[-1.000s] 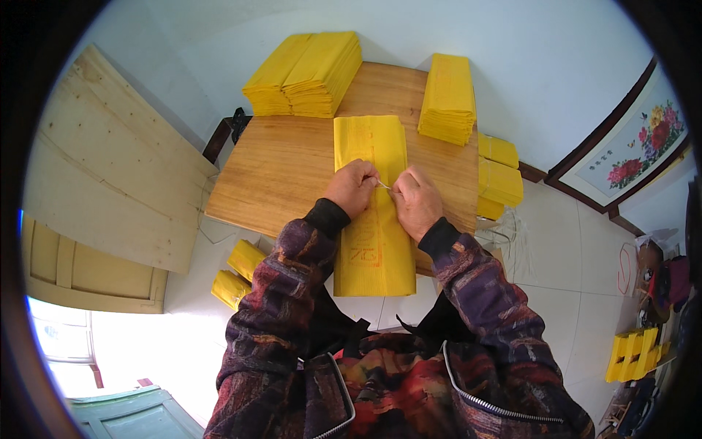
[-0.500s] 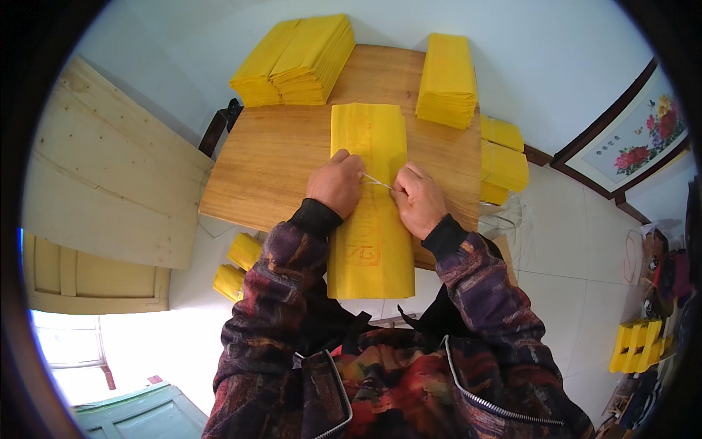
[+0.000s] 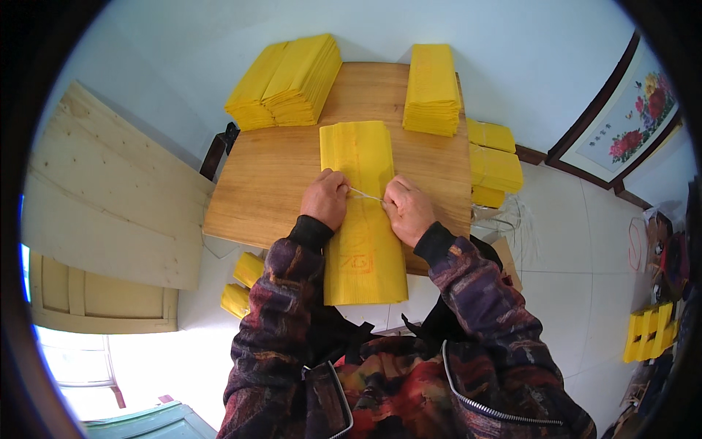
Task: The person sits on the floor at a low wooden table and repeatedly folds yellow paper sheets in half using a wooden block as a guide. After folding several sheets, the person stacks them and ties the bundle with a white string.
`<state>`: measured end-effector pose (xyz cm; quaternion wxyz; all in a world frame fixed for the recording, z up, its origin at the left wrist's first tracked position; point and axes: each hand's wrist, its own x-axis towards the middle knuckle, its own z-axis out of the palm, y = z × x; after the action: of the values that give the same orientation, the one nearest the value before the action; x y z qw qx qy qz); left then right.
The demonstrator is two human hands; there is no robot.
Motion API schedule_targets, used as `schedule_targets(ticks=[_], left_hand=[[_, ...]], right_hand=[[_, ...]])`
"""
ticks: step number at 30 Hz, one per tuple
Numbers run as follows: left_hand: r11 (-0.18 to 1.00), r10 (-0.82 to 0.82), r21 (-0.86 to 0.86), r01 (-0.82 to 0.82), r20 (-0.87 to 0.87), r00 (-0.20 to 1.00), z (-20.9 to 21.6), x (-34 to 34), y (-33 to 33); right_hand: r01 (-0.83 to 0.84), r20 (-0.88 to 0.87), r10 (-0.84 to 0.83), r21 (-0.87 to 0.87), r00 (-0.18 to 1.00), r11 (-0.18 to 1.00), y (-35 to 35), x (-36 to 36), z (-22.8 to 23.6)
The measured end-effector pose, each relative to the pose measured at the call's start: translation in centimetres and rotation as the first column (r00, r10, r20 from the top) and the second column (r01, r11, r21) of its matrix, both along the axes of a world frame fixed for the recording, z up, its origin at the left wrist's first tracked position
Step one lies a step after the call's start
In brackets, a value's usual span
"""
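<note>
A thick bundle of folded yellow sheets, with faint red print, lies lengthwise in front of me. Its near end hangs past the table's front edge. Around its middle runs a thin white string, crossed on top and drawn taut between my hands. My left hand is closed on one end at the bundle's left side. On the right side my right hand grips the other end, its fingers curled. Both hands rest against the bundle, which narrows slightly where the string crosses it.
The wooden table carries a double yellow stack at the back left and a single stack at the back right. Tied yellow bundles stand beyond its right edge, near loose white strings. A plywood board leans at left.
The white string's crossing is still held between both hands, now pulled at a slightly different slant. The whole view has shifted a little. Both hands keep their hold.
</note>
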<state>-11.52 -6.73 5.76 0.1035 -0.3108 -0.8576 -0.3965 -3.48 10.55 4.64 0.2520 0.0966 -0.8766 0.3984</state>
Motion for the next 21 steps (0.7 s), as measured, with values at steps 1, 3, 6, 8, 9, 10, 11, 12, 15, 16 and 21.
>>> schedule_targets(ticks=[1, 3, 6, 8, 9, 10, 11, 12, 15, 16, 21], left_hand=[[1.0, -0.008, 0.016, 0.008, 0.0, 1.0, -0.1, 0.0, 0.0], [1.0, -0.007, 0.004, 0.007, 0.017, 1.0, -0.2, -0.1, -0.1], [1.0, -0.007, 0.001, 0.007, 0.02, 1.0, -0.2, -0.1, -0.2], [1.0, -0.002, -0.002, 0.002, 0.018, 1.0, -0.2, -0.2, -0.1], [1.0, 0.002, -0.01, -0.002, 0.021, 1.0, -0.1, -0.1, -0.1], [1.0, 0.006, -0.018, -0.006, 0.026, 1.0, -0.1, -0.1, -0.1], [1.0, -0.001, -0.022, 0.002, 0.012, 1.0, -0.1, -0.1, -0.1], [1.0, -0.008, -0.025, 0.008, -0.002, 1.0, -0.1, -0.2, -0.1], [1.0, -0.006, -0.012, 0.006, -0.002, 1.0, -0.1, -0.3, -0.2], [1.0, -0.003, -0.003, 0.003, 0.003, 1.0, -0.1, -0.3, -0.3], [1.0, 0.006, -0.019, -0.006, -0.017, 1.0, -0.2, -0.3, -0.4]], right_hand=[[0.001, -0.016, -0.001, 0.0, 1.0, 1.0, 0.0, 0.0, -0.1], [-0.009, -0.026, 0.009, 0.0, 1.0, 1.0, 0.0, -0.1, -0.2], [-0.016, -0.041, 0.016, 0.002, 0.999, 1.0, 0.1, -0.1, -0.2], [-0.037, 0.008, 0.037, -0.022, 0.999, 0.999, 0.3, -0.1, 0.0], [-0.054, 0.063, 0.057, -0.052, 0.996, 0.997, 0.4, -0.1, 0.2], [-0.061, 0.142, 0.072, -0.081, 0.987, 0.995, 0.6, -0.1, 0.4], [-0.09, 0.1, 0.094, -0.045, 0.99, 0.995, 0.7, -0.2, 0.7], [-0.112, 0.083, 0.112, -0.007, 0.99, 0.994, 0.9, -0.3, 1.0], [-0.165, 0.044, 0.16, 0.155, 0.986, 0.974, 0.9, -0.4, 1.6], [-0.189, -0.005, 0.195, 0.219, 0.981, 0.957, 0.7, -0.5, 1.7], [-0.272, 0.04, 0.269, 0.132, 0.962, 0.953, 0.8, -1.0, 2.2]])
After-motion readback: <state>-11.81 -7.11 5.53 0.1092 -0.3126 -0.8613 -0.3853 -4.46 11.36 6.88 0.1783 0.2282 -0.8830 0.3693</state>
